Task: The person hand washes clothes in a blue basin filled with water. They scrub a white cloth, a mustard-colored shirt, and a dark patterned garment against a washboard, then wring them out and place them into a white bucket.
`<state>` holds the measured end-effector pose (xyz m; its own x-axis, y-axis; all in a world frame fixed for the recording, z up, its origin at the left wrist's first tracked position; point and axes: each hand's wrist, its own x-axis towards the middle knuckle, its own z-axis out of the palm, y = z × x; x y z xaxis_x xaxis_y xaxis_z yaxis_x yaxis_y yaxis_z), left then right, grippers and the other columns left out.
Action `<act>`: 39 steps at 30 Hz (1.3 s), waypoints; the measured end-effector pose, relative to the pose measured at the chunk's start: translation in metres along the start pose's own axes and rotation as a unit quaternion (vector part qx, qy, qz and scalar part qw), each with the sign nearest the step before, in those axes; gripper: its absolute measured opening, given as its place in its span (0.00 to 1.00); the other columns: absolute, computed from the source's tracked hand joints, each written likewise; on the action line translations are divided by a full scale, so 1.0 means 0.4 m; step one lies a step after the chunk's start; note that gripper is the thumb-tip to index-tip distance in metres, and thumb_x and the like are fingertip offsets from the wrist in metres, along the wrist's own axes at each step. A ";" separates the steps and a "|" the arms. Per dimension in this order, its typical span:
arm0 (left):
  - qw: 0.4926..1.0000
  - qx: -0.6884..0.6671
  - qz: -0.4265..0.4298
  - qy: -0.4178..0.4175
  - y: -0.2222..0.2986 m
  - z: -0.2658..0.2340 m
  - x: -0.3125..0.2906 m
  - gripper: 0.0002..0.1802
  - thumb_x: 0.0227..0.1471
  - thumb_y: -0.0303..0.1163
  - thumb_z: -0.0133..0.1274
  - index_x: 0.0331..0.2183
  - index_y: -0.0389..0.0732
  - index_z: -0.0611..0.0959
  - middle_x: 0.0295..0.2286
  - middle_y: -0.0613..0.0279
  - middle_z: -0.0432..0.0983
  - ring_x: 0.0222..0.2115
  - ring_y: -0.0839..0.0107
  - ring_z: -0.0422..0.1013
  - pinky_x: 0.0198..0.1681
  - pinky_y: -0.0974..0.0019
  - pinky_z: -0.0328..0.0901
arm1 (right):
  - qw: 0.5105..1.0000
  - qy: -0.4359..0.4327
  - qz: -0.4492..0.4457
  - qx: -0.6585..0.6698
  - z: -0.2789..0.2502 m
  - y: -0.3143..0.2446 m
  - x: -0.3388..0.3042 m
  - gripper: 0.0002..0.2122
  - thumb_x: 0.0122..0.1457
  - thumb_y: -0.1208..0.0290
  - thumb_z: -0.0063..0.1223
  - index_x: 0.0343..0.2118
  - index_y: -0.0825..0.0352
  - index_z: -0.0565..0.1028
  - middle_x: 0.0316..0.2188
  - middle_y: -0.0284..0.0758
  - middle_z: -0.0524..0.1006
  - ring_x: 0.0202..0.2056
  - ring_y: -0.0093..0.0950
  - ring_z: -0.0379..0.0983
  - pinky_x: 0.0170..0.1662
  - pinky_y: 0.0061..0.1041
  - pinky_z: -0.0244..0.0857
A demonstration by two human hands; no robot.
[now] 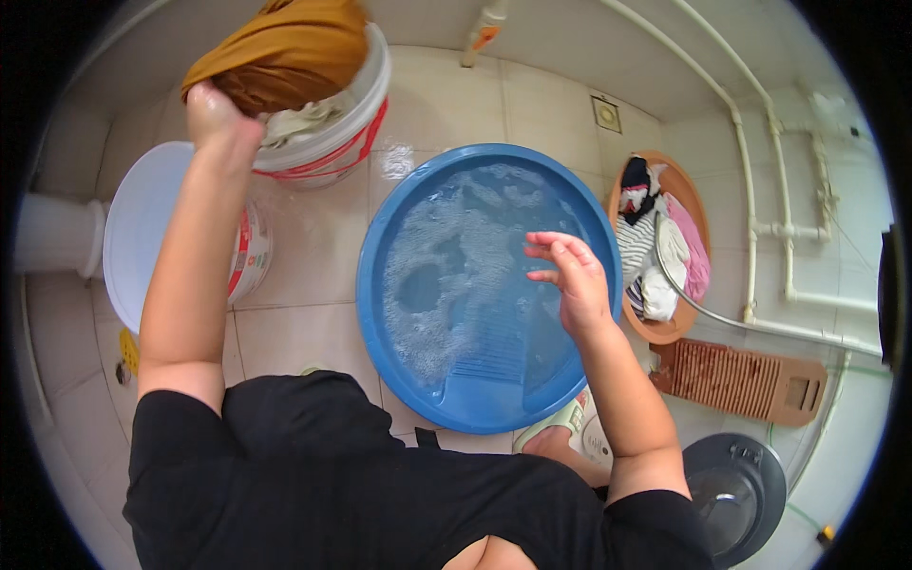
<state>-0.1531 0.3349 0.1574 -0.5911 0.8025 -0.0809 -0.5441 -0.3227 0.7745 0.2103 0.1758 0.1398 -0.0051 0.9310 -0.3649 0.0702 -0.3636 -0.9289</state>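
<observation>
At the upper left, my left hand (220, 116) is closed on a bundled mustard-brown garment (285, 55), held up over a white bucket (328, 157) with a red band. Some pale cloth (302, 123) shows inside that bucket below the bundle. My right hand (575, 275) hangs over the right side of a round blue basin (372, 313), its fingers apart and slightly bent, holding nothing. Sudsy water (456, 247) fills the basin, and ridges of a built-in washboard (486, 366) show through at its near side.
An orange oval tub (698, 185) of mixed clothes stands right of the basin. Nearer lie a brown washboard (741, 380) and a dark grey basin (736, 494). Another white bucket (142, 218) is under my left forearm. White pipes (750, 190) run along the right wall.
</observation>
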 end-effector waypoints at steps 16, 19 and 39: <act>0.667 0.430 -0.214 -0.570 -0.189 0.128 -0.410 0.16 0.52 0.33 0.51 0.43 0.37 0.75 0.39 0.64 0.73 0.42 0.75 0.67 0.48 0.70 0.60 | 0.872 -0.052 0.068 -0.481 -0.673 0.130 -0.188 0.15 0.54 0.62 0.47 0.38 0.69 0.75 0.33 0.42 0.76 0.36 0.33 0.73 0.41 0.29 0.65; 0.583 0.487 -0.255 -0.598 -0.208 0.148 -0.477 0.18 0.52 0.33 0.51 0.44 0.36 0.74 0.40 0.59 0.74 0.43 0.72 0.68 0.48 0.68 0.62 | 0.874 -0.007 0.073 -0.479 -0.809 0.216 -0.181 0.15 0.53 0.62 0.47 0.36 0.68 0.75 0.33 0.44 0.76 0.37 0.37 0.73 0.42 0.31 0.65; 0.708 0.398 -0.452 -0.370 -0.552 0.163 -0.925 0.21 0.55 0.38 0.48 0.48 0.37 0.71 0.43 0.57 0.72 0.45 0.69 0.67 0.49 0.65 0.61 | 0.949 0.196 -0.191 -0.157 -0.732 0.229 0.453 0.12 0.41 0.64 0.53 0.27 0.68 0.72 0.25 0.46 0.75 0.31 0.44 0.72 0.34 0.35 0.65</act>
<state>0.2246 0.1418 0.0573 0.4173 0.6390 -0.6461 0.1814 0.6381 0.7483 0.5081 0.3201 0.0073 0.2776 0.9550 0.1042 0.4317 -0.0270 -0.9016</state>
